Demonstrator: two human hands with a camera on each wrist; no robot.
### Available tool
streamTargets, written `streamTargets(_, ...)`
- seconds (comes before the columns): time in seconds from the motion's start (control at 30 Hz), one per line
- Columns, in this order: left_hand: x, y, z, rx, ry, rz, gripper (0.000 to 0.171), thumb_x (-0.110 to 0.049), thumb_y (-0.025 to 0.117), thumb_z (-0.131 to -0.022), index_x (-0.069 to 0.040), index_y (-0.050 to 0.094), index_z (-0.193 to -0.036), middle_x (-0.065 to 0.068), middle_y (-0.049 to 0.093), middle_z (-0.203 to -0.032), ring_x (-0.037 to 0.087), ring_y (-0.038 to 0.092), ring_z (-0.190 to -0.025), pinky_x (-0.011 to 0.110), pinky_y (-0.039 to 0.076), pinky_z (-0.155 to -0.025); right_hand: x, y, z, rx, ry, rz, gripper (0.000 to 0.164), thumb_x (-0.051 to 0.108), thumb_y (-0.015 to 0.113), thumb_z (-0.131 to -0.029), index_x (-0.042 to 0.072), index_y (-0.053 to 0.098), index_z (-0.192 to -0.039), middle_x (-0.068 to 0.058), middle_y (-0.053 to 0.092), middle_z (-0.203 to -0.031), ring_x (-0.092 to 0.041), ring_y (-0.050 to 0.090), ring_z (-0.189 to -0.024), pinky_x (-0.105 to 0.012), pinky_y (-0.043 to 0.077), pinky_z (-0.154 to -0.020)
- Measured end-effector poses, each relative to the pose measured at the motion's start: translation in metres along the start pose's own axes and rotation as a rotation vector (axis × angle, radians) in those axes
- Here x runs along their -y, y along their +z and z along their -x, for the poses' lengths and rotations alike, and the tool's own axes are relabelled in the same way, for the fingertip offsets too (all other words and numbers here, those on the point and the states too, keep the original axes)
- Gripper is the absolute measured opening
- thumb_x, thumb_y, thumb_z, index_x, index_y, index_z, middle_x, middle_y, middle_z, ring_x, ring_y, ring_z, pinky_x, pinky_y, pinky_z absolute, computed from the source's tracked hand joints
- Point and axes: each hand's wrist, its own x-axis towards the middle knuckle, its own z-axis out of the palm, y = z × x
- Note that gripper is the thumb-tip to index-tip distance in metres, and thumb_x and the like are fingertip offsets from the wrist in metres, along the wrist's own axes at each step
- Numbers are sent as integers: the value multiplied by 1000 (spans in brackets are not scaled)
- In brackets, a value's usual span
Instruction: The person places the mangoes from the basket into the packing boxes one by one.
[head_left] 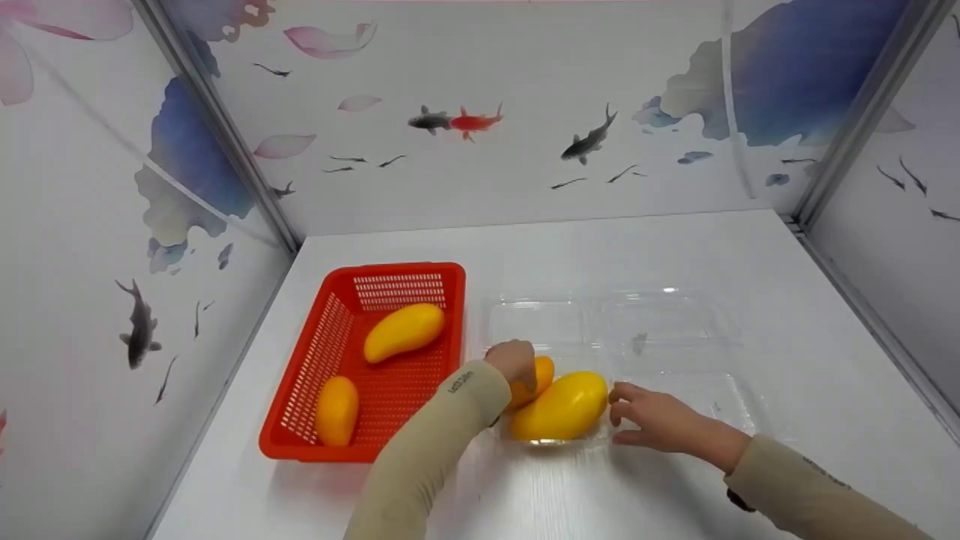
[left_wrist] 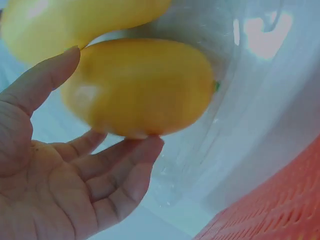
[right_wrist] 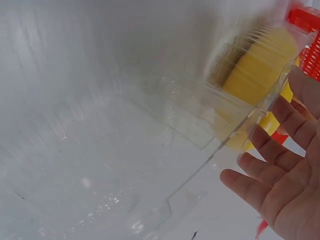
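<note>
My left hand (head_left: 514, 364) holds a small orange-yellow mango (left_wrist: 145, 85) between thumb and fingertips, inside a clear plastic clamshell box (head_left: 536, 322). Against it lies a larger yellow mango (head_left: 564, 409) in the same box. In the left wrist view, a green dot marks the small mango's far end. My right hand (head_left: 660, 420) is at the box's right side, its fingers spread and loosely bent. Its fingertips lie right at the clear plastic rim (right_wrist: 240, 127) in the right wrist view, with yellow showing through the wall.
To the left stands a red plastic basket (head_left: 459, 330) holding a yellow mango (head_left: 405, 331) and a more orange mango (head_left: 337, 411). A second clear clamshell box (head_left: 675, 319) lies open to the right. Printed panels wall the white table (head_left: 540, 255) at the back and sides.
</note>
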Motion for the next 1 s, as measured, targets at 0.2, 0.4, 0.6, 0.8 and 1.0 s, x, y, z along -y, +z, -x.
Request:
streamTargets(0.2,3,-20,-20,-200,-36,178,41,-14,62,-84,2,50,-121,15,57,-110,25,54,-92,36,46,-91,-4,-3,5,8,18,-21,14,25,70,-79,14,61,-82,-7,53,-107,-21,58,-87,-34,52,-74)
streamTargets(0.4,14,-20,-50,-69,-166,298,69,-19,57,-87,8,21,-140,27,35,-138,33,44,-119,43,35,-102,-5,-3,7,24,36,-30,14,26,70,-79,14,62,-83,-8,54,-109,-24,58,-93,-38,52,-78)
streamTargets(0.6,46,28,-143,-46,-158,275,71,-21,49,-91,10,9,-141,20,37,-140,26,46,-119,39,35,-103,-6,0,9,49,45,-54,14,26,70,-79,14,63,-85,-7,53,-111,-28,57,-101,-40,50,-82)
streamTargets(0.8,39,8,-108,-82,-226,388,66,-16,49,-91,6,14,-142,22,44,-133,31,45,-119,42,31,-105,-9,1,10,39,47,-82,14,24,70,-79,14,63,-86,-7,53,-112,-28,56,-105,-40,49,-85)
streamTargets(1.0,30,-23,-51,-130,-197,530,65,-11,52,-87,7,18,-140,25,40,-134,32,43,-119,40,33,-104,-12,2,13,-12,0,-75,13,23,70,-79,14,63,-85,-7,52,-111,-32,54,-109,-39,50,-82)
